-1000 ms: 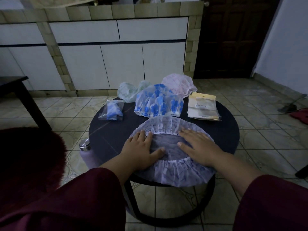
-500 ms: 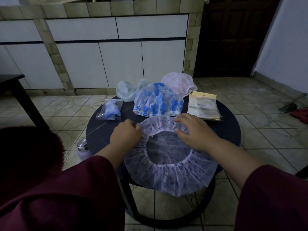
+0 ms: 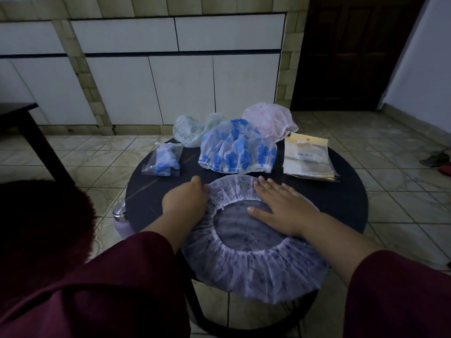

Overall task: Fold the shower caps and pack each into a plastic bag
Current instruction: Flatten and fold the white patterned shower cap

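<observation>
A pale purple shower cap lies spread open-side up on the round dark table, its near edge hanging over the rim. My left hand grips the cap's far-left edge with curled fingers. My right hand lies flat on the cap's far-right part, fingers straight, thumb over the opening. Behind it sit a blue-flowered cap, a green-patterned cap and a pink cap. A packed cap in a clear bag lies at the left. A stack of empty plastic bags lies at the right.
A steel-capped bottle stands on the floor by the table's left side. A dark red furry thing fills the near left. A dark side table is at far left. White cabinets and a dark door stand behind.
My right hand went from pinching the cap's far edge to lying flat on it. My left hand stays curled on the far-left edge. The cap's opening has spread wider.
</observation>
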